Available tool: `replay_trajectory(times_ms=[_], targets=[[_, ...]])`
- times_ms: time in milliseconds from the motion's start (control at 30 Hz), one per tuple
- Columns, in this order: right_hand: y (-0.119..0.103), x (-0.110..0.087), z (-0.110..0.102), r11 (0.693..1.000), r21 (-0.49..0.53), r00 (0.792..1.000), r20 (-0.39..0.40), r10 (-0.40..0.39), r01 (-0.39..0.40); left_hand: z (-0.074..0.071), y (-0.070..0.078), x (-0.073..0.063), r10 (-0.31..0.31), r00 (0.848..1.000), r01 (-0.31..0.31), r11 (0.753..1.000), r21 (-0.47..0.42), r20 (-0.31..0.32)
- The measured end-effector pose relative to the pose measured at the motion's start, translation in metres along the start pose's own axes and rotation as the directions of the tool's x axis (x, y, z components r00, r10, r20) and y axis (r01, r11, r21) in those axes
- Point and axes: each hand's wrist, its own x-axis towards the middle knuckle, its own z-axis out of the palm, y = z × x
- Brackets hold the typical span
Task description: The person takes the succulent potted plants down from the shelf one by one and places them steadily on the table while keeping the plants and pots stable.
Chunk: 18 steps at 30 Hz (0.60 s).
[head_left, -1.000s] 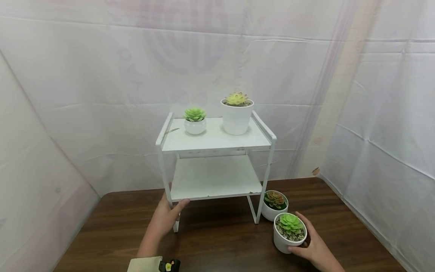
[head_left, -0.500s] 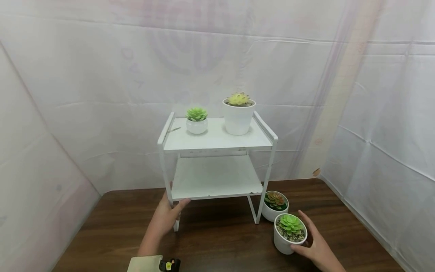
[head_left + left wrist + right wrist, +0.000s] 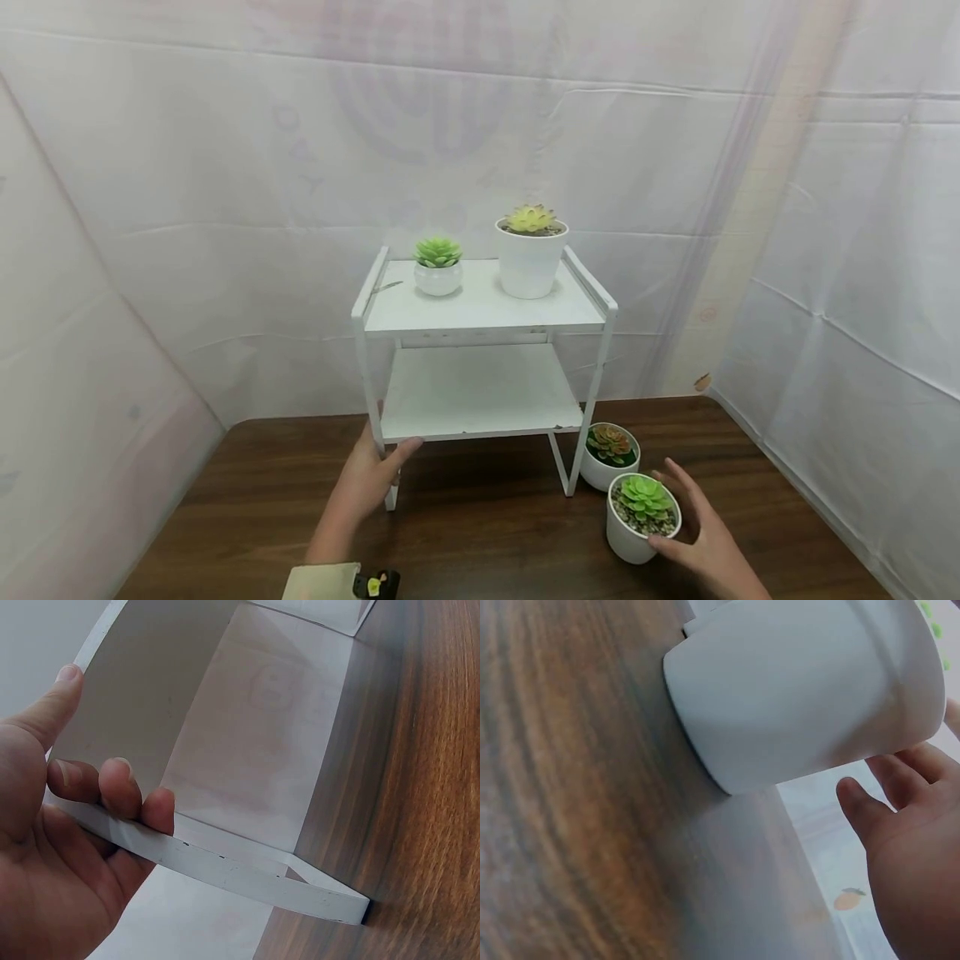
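White two-tier shelf (image 3: 480, 387) stood on dark wood-grain table (image 3: 240, 500); left hand (image 3: 363, 483) gripped its left leg, fingers curled round. White pot with green succulent (image 3: 639, 521) stood upright on table, before pot with reddish succulent (image 3: 609, 462); right hand (image 3: 712, 546) was beside it, fingers spread, unclenched. Backdrop (image 3: 187, 167) bore faint letters, apparently "DAY", left of pale emblem (image 3: 427, 117), wording unreadable.

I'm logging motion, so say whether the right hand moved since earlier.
Yes: judged against the white shelf in the head view, the right hand has shifted slightly rightward.
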Motion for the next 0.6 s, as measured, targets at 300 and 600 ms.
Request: replay_trajectory(times_ms=[300,600], targets=[[-0.012,0.002,-0.003,1.0,-0.009,1.0,-0.015,-0.023,0.023,-0.001,0.0,0.0,-0.023,1.0,0.023,1.0,-0.018,0.011],[-0.022,0.006,-0.008,0.99,0.069,0.992,-0.038,-0.118,0.121,0.0,0.002,0.0,-0.058,0.998,0.059,0.997,-0.058,0.019]])
